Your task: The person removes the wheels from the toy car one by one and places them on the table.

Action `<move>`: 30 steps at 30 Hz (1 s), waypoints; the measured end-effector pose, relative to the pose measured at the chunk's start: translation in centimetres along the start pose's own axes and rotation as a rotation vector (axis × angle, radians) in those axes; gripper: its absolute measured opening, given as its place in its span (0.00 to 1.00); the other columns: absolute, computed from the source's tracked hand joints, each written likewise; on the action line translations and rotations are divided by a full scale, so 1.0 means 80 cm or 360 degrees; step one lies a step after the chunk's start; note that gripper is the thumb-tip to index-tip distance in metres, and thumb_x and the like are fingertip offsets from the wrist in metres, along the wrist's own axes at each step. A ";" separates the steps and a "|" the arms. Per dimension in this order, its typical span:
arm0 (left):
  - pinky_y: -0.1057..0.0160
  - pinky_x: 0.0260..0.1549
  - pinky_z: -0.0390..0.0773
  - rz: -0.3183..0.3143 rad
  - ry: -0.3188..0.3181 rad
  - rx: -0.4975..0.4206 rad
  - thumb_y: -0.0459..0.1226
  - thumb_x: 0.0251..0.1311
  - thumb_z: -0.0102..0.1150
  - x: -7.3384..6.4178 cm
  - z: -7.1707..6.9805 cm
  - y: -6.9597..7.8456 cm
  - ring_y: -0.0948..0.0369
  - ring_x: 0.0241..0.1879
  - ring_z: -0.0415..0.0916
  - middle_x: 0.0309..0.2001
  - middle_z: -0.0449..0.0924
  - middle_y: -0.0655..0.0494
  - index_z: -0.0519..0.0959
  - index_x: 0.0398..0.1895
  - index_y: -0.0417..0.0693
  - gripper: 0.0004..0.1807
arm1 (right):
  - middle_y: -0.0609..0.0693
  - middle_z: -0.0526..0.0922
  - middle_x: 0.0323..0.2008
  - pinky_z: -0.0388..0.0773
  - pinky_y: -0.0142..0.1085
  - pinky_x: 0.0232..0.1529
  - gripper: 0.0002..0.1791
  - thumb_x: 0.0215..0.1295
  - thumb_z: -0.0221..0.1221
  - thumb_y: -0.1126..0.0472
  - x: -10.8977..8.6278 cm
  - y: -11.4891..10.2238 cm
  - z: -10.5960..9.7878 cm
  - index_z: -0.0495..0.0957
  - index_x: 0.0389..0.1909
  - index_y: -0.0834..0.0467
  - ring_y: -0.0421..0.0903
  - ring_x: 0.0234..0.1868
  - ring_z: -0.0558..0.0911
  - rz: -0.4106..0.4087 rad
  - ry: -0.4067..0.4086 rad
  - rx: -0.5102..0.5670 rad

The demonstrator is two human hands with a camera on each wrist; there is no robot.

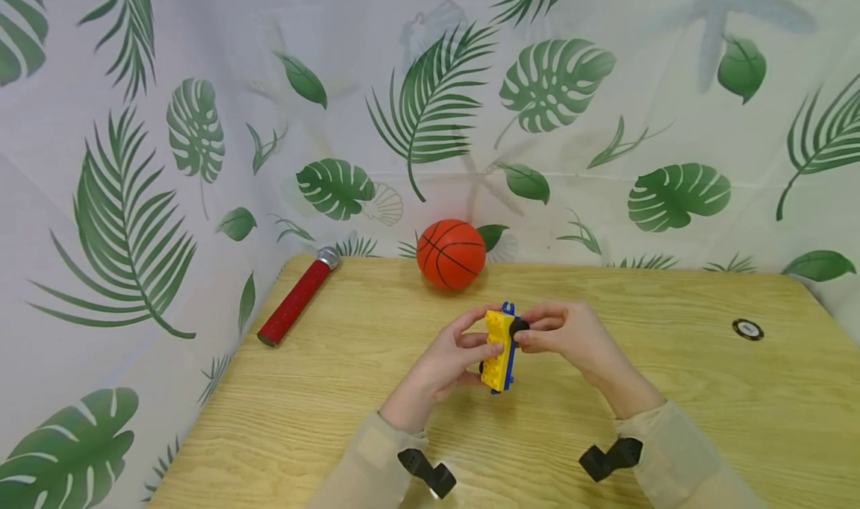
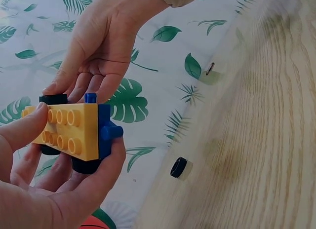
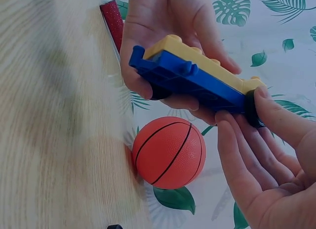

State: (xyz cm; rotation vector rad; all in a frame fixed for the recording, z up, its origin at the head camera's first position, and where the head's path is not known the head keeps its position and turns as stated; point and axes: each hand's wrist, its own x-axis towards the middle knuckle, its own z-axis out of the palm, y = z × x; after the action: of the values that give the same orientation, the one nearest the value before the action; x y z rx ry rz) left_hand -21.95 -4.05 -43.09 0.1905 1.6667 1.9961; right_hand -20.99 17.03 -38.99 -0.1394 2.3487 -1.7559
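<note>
My left hand (image 1: 446, 363) grips a toy car base (image 1: 496, 351), a yellow studded block on a blue chassis, held up over the table and tilted. My right hand (image 1: 574, 337) pinches a black wheel (image 1: 519, 330) at the car's side, thumb on its outer face. In the right wrist view, this wheel (image 3: 253, 109) sits against the chassis, and a bare blue axle stub (image 3: 189, 68) sticks out at the other end of that side. Black wheels (image 2: 85, 166) show on the opposite side, partly covered by the left fingers.
A loose black ring (image 2: 178, 167) stands on the table in the left wrist view. An orange basketball (image 1: 451, 254) sits at the table's back edge. To the left lies a red microphone (image 1: 298, 298); at the right, a black and white round chip (image 1: 748, 329). Leaf-printed cloth (image 1: 430, 188) hangs behind.
</note>
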 end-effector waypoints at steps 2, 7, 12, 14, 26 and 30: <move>0.47 0.42 0.85 0.0001 -0.0005 -0.0007 0.34 0.67 0.60 0.000 0.000 0.000 0.54 0.49 0.81 0.56 0.81 0.46 0.69 0.69 0.66 0.30 | 0.54 0.88 0.36 0.86 0.43 0.45 0.21 0.61 0.68 0.62 0.000 0.000 0.000 0.77 0.48 0.74 0.46 0.35 0.88 0.0004 0.0001 0.0004; 0.45 0.42 0.85 0.0011 -0.0040 -0.0016 0.34 0.68 0.59 0.000 0.001 0.000 0.53 0.49 0.80 0.57 0.80 0.44 0.67 0.71 0.62 0.30 | 0.54 0.88 0.35 0.85 0.46 0.45 0.20 0.62 0.68 0.62 0.000 0.001 -0.001 0.77 0.47 0.74 0.46 0.34 0.88 -0.0002 -0.0007 -0.0006; 0.44 0.42 0.85 0.0010 -0.0050 0.0005 0.35 0.68 0.59 0.000 0.002 -0.001 0.53 0.50 0.80 0.58 0.80 0.44 0.68 0.71 0.64 0.29 | 0.56 0.88 0.34 0.86 0.45 0.43 0.19 0.62 0.68 0.61 0.000 0.003 -0.001 0.78 0.44 0.74 0.50 0.35 0.88 -0.0017 -0.0029 -0.0051; 0.43 0.43 0.84 0.0007 -0.0052 0.0009 0.35 0.68 0.59 0.000 0.002 -0.002 0.53 0.50 0.80 0.58 0.80 0.44 0.68 0.70 0.65 0.29 | 0.57 0.88 0.34 0.86 0.42 0.42 0.20 0.62 0.68 0.59 -0.001 0.003 -0.002 0.79 0.44 0.73 0.52 0.36 0.88 -0.0020 -0.0042 -0.0088; 0.46 0.40 0.85 -0.0024 -0.0112 0.0037 0.36 0.69 0.58 0.001 0.000 -0.008 0.55 0.46 0.81 0.56 0.81 0.44 0.69 0.70 0.65 0.28 | 0.56 0.87 0.32 0.87 0.40 0.40 0.17 0.62 0.68 0.54 -0.003 0.010 -0.005 0.79 0.36 0.67 0.51 0.34 0.87 -0.0073 -0.0097 -0.0257; 0.47 0.40 0.86 -0.0036 -0.0159 0.0071 0.37 0.70 0.56 0.002 0.000 -0.010 0.55 0.45 0.80 0.56 0.80 0.44 0.67 0.71 0.65 0.28 | 0.53 0.86 0.29 0.86 0.40 0.38 0.17 0.63 0.66 0.52 -0.003 0.013 -0.007 0.78 0.31 0.64 0.51 0.33 0.86 -0.0106 -0.0143 -0.0333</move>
State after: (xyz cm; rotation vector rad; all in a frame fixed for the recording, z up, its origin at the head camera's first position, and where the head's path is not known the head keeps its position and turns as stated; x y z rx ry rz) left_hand -21.82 -3.92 -43.90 0.2816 1.6438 1.9024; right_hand -20.82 17.87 -39.77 -0.3246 2.4826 -1.4930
